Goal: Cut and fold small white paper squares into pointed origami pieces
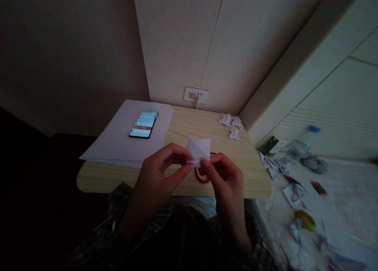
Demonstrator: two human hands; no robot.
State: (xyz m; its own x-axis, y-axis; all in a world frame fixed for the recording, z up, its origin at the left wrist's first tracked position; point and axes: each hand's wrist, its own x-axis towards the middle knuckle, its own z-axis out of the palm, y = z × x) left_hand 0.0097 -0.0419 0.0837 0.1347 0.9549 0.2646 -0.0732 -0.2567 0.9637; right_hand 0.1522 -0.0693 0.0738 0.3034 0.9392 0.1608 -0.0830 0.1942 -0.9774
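Observation:
A small folded square of white paper (199, 148) is held up over the table's front part, with creases showing on its face. My left hand (161, 170) pinches its lower left edge between thumb and forefinger. On the lower right edge, my right hand (222, 174) grips the same paper with thumb and fingers. Behind and below the paper lies a red loop (202, 179), partly hidden by the paper and my right hand. Several small folded white paper shapes (226, 120) sit at the table's back right corner.
A lit phone (143, 123) rests on a stack of white sheets (110, 145) on the left of the wooden table (189, 123). A wall socket (196, 94) with a plug is behind. To the right, a bed (348, 188) carries a plastic bottle (304, 141) and scattered papers.

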